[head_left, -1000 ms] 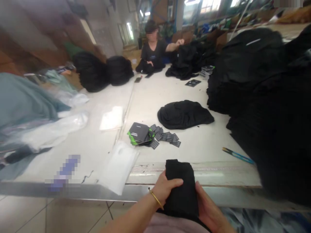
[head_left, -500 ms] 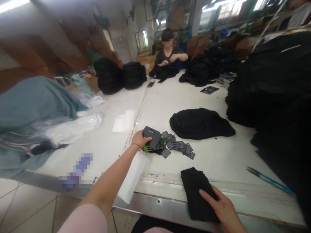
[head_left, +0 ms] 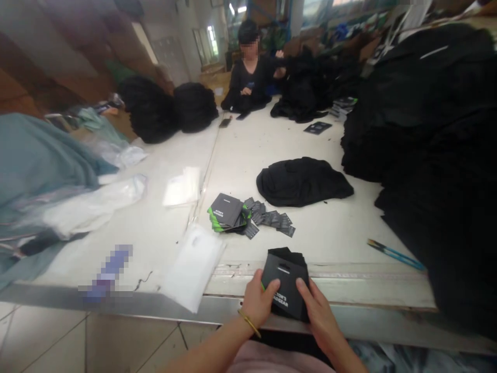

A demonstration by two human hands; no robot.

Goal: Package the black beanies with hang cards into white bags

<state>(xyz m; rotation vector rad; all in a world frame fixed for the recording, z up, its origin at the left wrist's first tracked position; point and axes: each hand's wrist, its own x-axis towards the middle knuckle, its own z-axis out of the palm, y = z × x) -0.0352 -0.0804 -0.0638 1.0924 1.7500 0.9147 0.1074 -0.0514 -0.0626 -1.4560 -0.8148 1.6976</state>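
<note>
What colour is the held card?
The card is black with pale lettering; head view.

**Black printed card (head_left: pixel 285 284) on folded black fabric (head_left: pixel 280 254)**

Card slightly tilted, a slotted hole near its top edge, pale lettering near its bottom edge. Fabric showing past the card at 12 o'clock. Left hand (head_left: pixel 259 299) clasping at the card's 9 o'clock, right hand (head_left: pixel 317 311) at 3 o'clock. Whole bundle low, at 6 o'clock in view.

A white worktable (head_left: pixel 322 238) holds black garments (head_left: pixel 301 181), card tags (head_left: pixel 227 211) and plastic bags (head_left: pixel 193 267).
</note>
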